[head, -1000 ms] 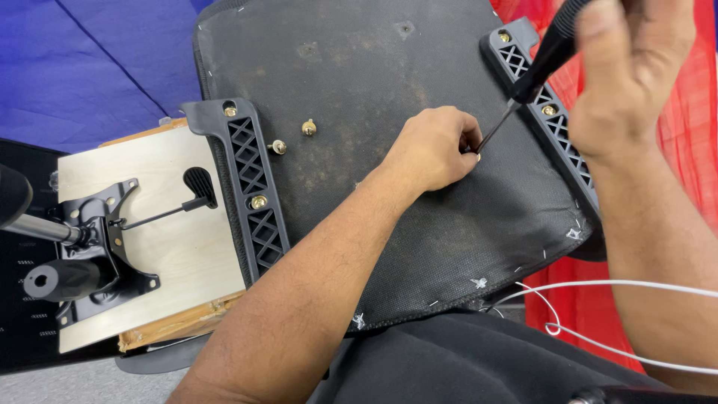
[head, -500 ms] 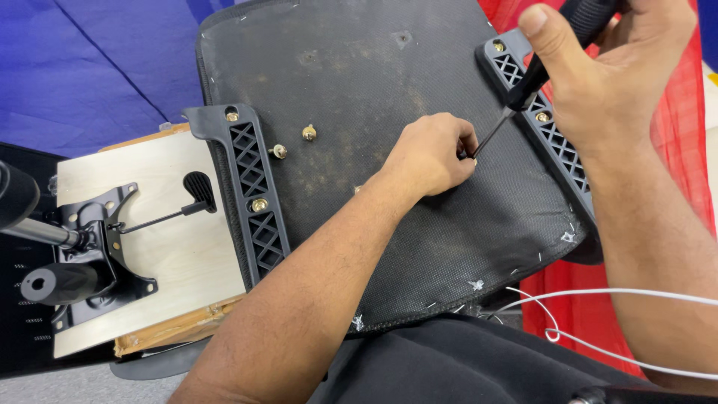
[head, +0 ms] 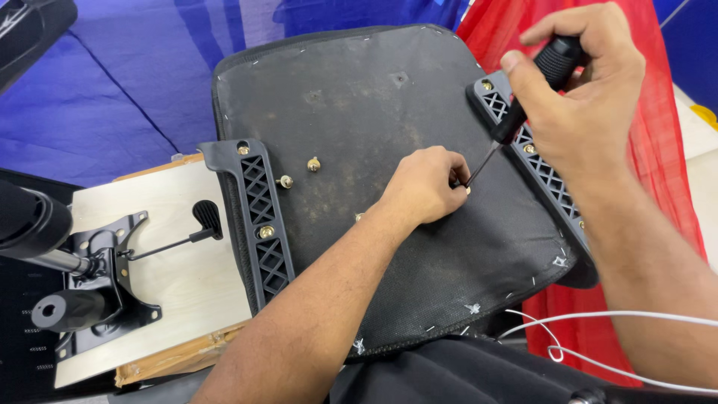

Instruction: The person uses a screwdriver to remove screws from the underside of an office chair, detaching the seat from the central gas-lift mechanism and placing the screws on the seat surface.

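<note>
An upturned black chair seat [head: 359, 112] lies in front of me, its fabric underside facing up. My right hand [head: 583, 97] grips the black handle of a screwdriver [head: 535, 82], whose tip meets a small brass screw [head: 467, 189] on the seat. My left hand [head: 422, 183] is curled around that screw, fingertips steadying it at the tip. Two loose brass bolts [head: 299, 172] stand upright on the seat to the left. Black plastic armrest brackets [head: 258, 209] sit on the seat's left and right [head: 535, 164] edges.
A black metal chair tilt mechanism [head: 97, 277] with a lever lies on a light wooden board [head: 187, 277] at the left. A white cable [head: 598, 337] loops at the lower right. Blue sheeting [head: 90, 97] and red cloth [head: 666, 150] cover the surface behind.
My right hand with the screwdriver has shifted its grip and turned slightly on the handle. The left hand has stayed on the screw. The view has tilted a little lower.
</note>
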